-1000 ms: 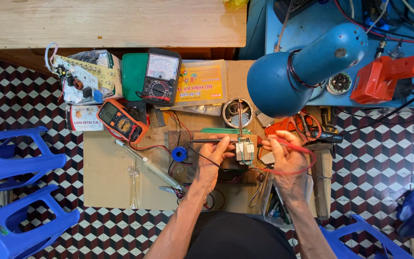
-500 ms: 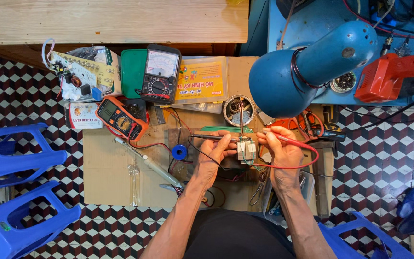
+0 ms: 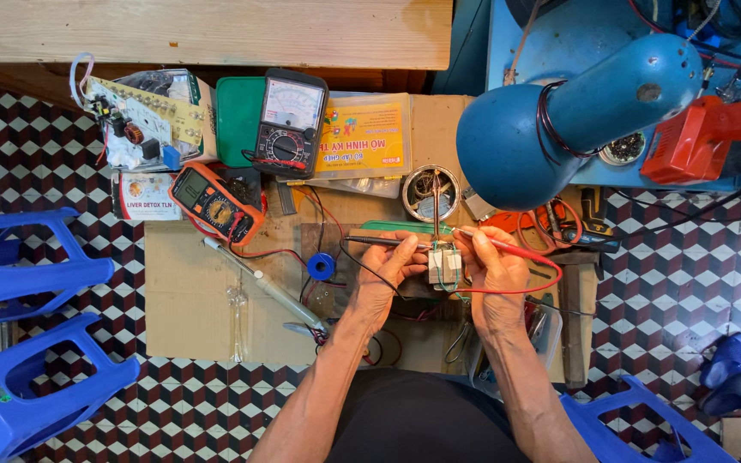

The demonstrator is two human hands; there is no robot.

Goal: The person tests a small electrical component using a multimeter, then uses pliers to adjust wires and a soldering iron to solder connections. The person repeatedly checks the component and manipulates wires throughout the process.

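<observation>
**Probes meet at the small white part between the hands**

The white component [image 3: 444, 266] sits between both hands on the cardboard-covered desk [image 3: 190, 300]. The left hand [image 3: 388, 270] pinches a black probe [image 3: 379, 242] lying crosswise, tip pointing right; the right hand [image 3: 495, 274] pinches the red probe [image 3: 508, 249], tip pointing left. Both are equally near.
</observation>
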